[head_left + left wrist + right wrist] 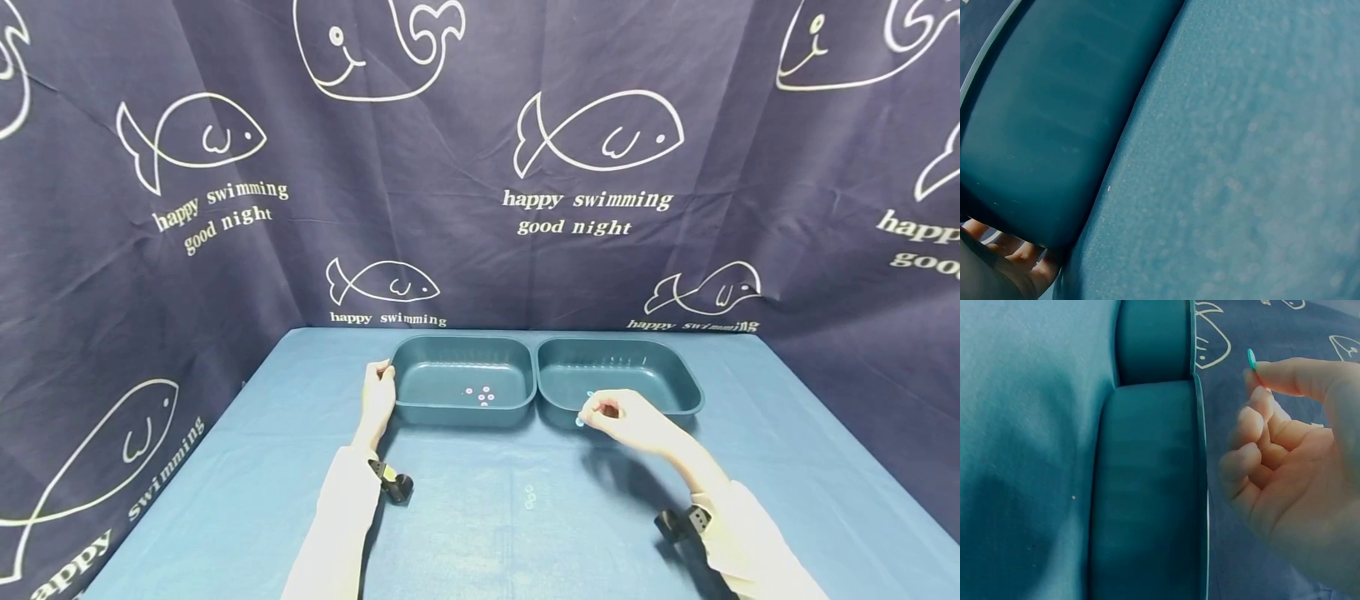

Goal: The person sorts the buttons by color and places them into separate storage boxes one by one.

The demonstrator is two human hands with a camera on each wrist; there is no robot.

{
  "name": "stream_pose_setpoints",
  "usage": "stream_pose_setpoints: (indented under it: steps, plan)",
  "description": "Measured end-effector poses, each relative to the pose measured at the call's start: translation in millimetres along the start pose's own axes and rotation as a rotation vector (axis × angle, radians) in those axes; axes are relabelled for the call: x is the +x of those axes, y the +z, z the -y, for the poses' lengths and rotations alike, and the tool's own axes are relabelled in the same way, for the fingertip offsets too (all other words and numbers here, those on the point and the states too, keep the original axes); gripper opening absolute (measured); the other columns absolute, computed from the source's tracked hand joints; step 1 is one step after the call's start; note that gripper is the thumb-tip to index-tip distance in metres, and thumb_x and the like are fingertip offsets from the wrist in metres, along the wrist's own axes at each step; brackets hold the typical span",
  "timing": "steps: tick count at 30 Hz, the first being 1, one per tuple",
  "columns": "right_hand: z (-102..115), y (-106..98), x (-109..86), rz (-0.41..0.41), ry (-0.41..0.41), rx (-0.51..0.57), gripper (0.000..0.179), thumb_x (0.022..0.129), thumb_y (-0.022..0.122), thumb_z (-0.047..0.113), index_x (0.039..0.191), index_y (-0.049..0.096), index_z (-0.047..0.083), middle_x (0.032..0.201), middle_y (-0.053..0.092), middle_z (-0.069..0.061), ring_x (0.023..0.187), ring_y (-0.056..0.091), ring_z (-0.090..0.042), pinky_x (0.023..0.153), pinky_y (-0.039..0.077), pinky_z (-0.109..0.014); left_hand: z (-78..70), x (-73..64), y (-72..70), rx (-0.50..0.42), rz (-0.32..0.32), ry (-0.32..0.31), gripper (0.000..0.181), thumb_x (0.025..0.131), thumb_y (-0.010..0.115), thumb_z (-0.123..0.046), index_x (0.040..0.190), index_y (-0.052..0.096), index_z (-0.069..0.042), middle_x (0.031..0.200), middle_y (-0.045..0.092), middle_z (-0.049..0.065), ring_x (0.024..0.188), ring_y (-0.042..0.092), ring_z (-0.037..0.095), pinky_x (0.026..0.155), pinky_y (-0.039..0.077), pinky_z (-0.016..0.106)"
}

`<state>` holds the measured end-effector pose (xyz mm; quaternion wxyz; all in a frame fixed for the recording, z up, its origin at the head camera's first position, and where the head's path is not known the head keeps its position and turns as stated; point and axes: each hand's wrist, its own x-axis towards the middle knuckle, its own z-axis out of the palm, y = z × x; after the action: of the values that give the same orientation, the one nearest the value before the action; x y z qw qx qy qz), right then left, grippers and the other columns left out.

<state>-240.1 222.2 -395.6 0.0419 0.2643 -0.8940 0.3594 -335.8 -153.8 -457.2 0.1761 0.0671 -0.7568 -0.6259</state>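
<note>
My left hand (377, 398) holds the left end of a dark teal bin (453, 417), its fingers (1032, 259) against the end wall. Several small pink button-like discs (486, 392) lie inside that bin. Above the front rim of a second teal bin (562, 414), on the right, is my right hand (626, 417). Between thumb and forefinger it pinches a small blue-green button-like disc (1251, 359); the other fingers are curled with nothing in them. Another small blue disc (591, 393) shows inside the right bin, just behind the hand, which hides part of that bin.
Several pale, faint discs (529, 497) lie on the blue tablecloth (465, 533) in front of the bins. Both bins stand side by side, their ends close together. A dark curtain (472, 167) with white fish prints hangs behind and beside the table.
</note>
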Motion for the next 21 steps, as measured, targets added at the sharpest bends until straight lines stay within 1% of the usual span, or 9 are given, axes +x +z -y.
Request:
stream_pose_setpoints:
  steps: [4,9,16,21]
  plan:
    - [-1.8,-4.9,3.7,-0.056,0.017,-0.048,0.006,0.086,0.063,0.016,0.083,0.068,0.015,0.073,0.062,0.007,0.066,0.049,0.003,0.063,0.042,-0.019,0.0,0.5,-0.5,0.008,-0.003,0.006,0.024,0.096,0.039,-0.008,0.116,0.044,0.007,0.118,0.050,0.027,0.113,0.046,0.037,0.101,0.032,0.049]
    - [-5.0,-11.1,9.6,-0.115,0.082,-0.101,0.007,0.086,0.063,0.019,0.083,0.069,0.016,0.070,0.061,0.004,0.063,0.047,0.001,0.060,0.040,-0.020,0.9,0.8,-1.0,0.028,0.002,-0.007,0.025,0.097,0.039,-0.009,0.117,0.044,0.005,0.119,0.051,0.026,0.114,0.047,0.037,0.101,0.033,0.049]
    - [-13.3,-21.3,15.4,-0.181,0.161,-0.127,0.014,0.086,0.062,0.019,0.085,0.071,0.008,0.069,0.059,0.002,0.059,0.042,-0.001,0.056,0.035,-0.022,0.6,0.3,-0.7,0.027,0.003,-0.005,0.026,0.097,0.039,-0.009,0.118,0.044,0.005,0.118,0.051,0.026,0.114,0.047,0.037,0.100,0.034,0.048]
    - [-21.4,-25.3,17.6,-0.206,0.226,-0.138,0.017,0.086,0.061,0.021,0.087,0.072,0.008,0.067,0.058,0.003,0.058,0.040,-0.002,0.056,0.034,-0.022,-0.4,0.0,-0.2,0.030,-0.004,-0.010,0.026,0.097,0.040,-0.009,0.118,0.045,0.005,0.118,0.051,0.026,0.113,0.048,0.037,0.100,0.034,0.048]
